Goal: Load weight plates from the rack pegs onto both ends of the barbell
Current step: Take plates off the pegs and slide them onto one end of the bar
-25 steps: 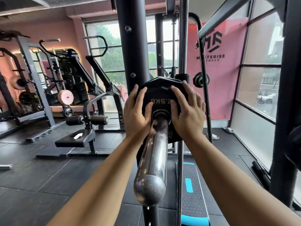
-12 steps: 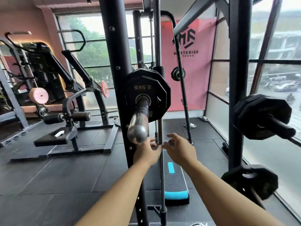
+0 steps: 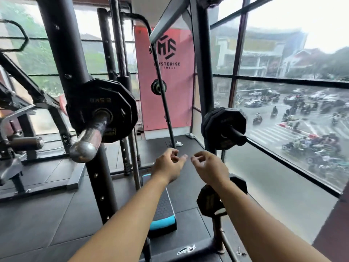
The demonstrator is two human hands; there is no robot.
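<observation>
Head view: two empty hands held out between the barbell and the plates stored on the rack.

The left hand (image 3: 168,167) and right hand (image 3: 209,169) float close together without touching, fingers loosely curled and holding nothing. Up and to the left, a black weight plate (image 3: 102,110) sits on the chrome barbell (image 3: 88,142), well in from its rounded end. To the right, more stored plates (image 3: 217,125) hang on a rack peg (image 3: 238,137). A lower plate (image 3: 207,200) shows partly behind the right forearm. A blue-edged step platform (image 3: 162,210) lies on the floor below.
</observation>
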